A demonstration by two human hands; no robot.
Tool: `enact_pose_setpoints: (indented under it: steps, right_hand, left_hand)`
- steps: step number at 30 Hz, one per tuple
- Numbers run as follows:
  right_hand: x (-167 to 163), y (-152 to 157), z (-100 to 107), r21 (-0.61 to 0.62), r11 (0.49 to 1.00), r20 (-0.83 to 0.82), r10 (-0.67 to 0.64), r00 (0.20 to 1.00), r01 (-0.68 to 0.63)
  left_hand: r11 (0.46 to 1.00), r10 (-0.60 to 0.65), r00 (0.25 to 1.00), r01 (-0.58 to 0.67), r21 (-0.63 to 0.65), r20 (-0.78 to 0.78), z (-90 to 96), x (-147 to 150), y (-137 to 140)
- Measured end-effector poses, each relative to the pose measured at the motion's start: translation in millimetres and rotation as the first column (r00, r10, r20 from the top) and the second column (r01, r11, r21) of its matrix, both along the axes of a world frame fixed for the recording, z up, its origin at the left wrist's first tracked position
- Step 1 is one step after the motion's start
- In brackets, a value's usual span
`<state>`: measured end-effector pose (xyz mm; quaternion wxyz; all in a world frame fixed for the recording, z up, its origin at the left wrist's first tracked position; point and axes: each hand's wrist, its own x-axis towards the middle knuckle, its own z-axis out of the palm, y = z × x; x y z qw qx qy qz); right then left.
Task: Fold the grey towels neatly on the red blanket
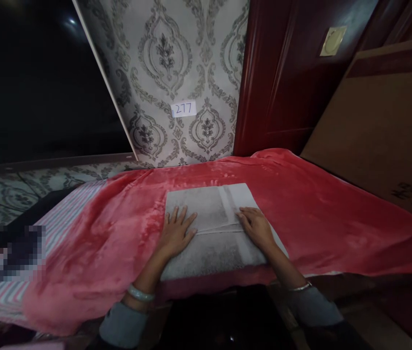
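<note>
A light grey folded sheet (206, 253), of paper or cloth, I cannot tell which, lies on a red plush blanket (322, 214). Its far and near flaps meet along a slanting line across the middle, and a paler band runs down its right part. My left hand (177, 233) lies flat on the sheet's left side, fingers spread and thumb by the seam. On the right side, my right hand (255, 226) rests on the sheet near the right end of the seam, its fingers close together and slightly bent. I see nothing held in either hand.
A striped cloth (71, 214) shows at the left beside a blurred dark patch (22, 253). Behind stand a large dark screen (45, 87) and a patterned wall with a number card (183, 109). A big cardboard box (384, 112) leans at the right.
</note>
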<state>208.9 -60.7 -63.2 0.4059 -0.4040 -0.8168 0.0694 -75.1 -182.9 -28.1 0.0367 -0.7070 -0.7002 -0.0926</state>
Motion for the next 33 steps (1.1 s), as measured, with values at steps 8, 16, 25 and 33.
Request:
enact_pose_setpoints:
  steps: [8, 16, 25, 33]
  right_hand:
    - [0, -2, 4, -0.029, 1.000, -0.046, 0.006, 0.999, -0.007]
    - [0, -8, 17, -0.070, 0.997, 0.020, 0.010, 1.000, -0.009]
    - [-14, -24, 24, -0.042, 0.961, 0.355, 0.269, 0.896, -0.272]
    - [-14, -29, 28, -0.016, 0.957, 0.508, 0.256, 0.823, -0.289]
  left_hand:
    - [0.998, -0.035, 0.999, 0.035, 0.050, 0.009, -7.3, -5, -1]
    - [0.998, -0.049, 0.998, 0.048, 0.044, 0.030, -1.7, -2, -3]
    - [0.999, -0.052, 0.998, 0.051, 0.017, 0.034, 1.7, -1, -6]
    - [0.998, -0.067, 0.996, 0.066, 0.020, 0.051, 2.1, -2, -4]
